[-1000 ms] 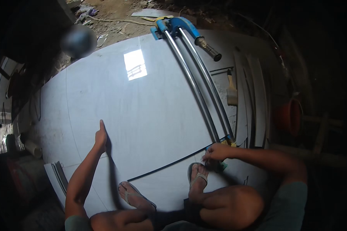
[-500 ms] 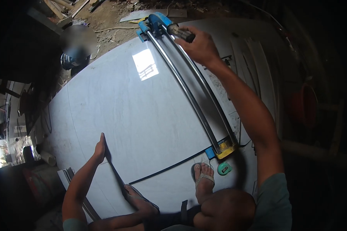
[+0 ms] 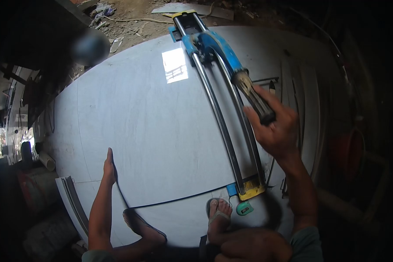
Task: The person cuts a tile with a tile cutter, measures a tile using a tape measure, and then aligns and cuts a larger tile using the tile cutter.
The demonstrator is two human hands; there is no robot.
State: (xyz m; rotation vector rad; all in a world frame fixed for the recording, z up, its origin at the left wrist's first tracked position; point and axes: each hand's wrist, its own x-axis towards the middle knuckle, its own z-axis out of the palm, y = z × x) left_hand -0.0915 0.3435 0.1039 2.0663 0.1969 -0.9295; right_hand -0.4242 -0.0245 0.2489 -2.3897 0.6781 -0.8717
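Note:
My right hand (image 3: pixel 277 126) is around the dark grip of the blue handle (image 3: pixel 225 48) of a tile cutter. The carriage sits near the far end of two metal rails (image 3: pixel 216 109), which lie over a large pale tile (image 3: pixel 148 131). At the near end is a yellow and blue foot (image 3: pixel 251 190). My left hand (image 3: pixel 110 167) rests edge-on at the tile's left edge, its fingers stretched forward and holding nothing. A green tape measure (image 3: pixel 244 208) lies beside the yellow foot.
My sandalled feet (image 3: pixel 219 214) are at the tile's near edge. Narrow strips (image 3: pixel 72 196) lie at the left. A red bucket (image 3: pixel 351 148) stands in shadow at the right. Dirt and rubble (image 3: pixel 135 28) lie beyond the far edge.
My right hand has drawn the handle back and to the right, and the carriage has slid a little nearer along the rails. My left hand remains at the tile's edge. The view has shifted slightly.

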